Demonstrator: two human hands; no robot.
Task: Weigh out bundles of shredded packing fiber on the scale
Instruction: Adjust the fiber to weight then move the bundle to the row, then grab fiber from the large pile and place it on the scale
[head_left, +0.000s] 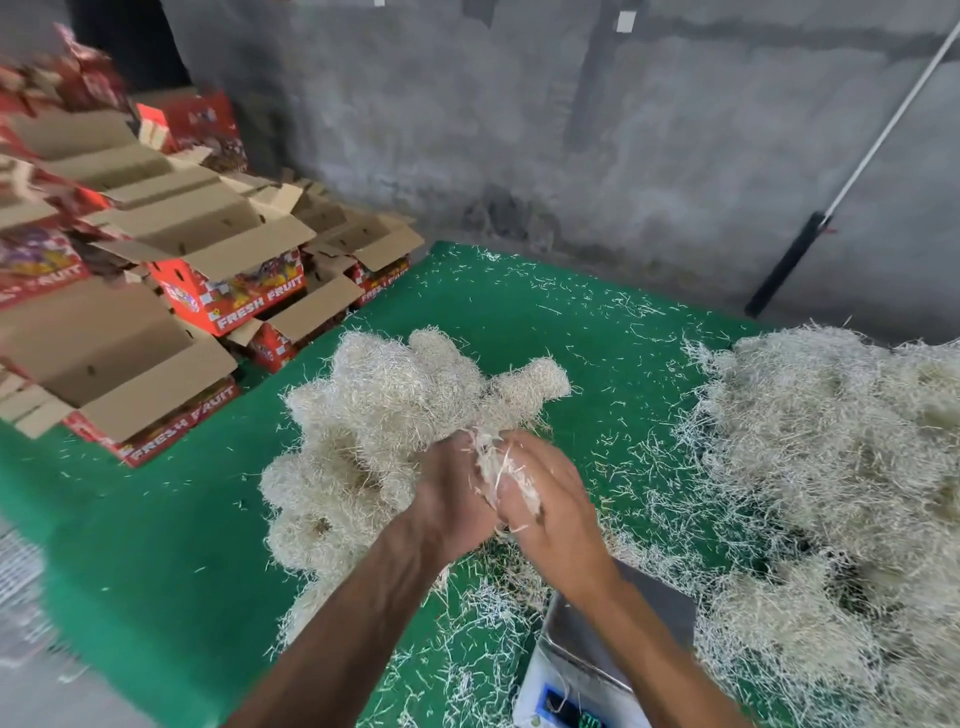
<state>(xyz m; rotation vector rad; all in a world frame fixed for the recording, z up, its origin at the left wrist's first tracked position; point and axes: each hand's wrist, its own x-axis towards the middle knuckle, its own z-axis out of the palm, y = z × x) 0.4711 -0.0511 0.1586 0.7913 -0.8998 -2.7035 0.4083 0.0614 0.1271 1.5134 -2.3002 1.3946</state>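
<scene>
A green, felt-like mat (156, 545) fills most of the frame, littered with pale stray shreds. At the right edge a loose heap of fiber (831, 493) sprawls, straw-coloured, wiry and tangled. In the middle sits a pile of rounded fiber bundles (384, 410), fluffy and lumpy, spreading toward lower left. In the upper left, open cardboard boxes (208, 270) with red printed sides reading "FRESH FRUIT" are stacked askew against a rough grey concrete wall (519, 130). At the bottom centre lies the scale (582, 670), its flat steel pan bare and smooth, partly under the right forearm. Above it, the left hand (447, 499) and right hand (545, 499) meet in one grip, fingers curled round a small tuft of fiber (496, 467) squeezed between the palms, touching the bundle pile's near edge.
</scene>
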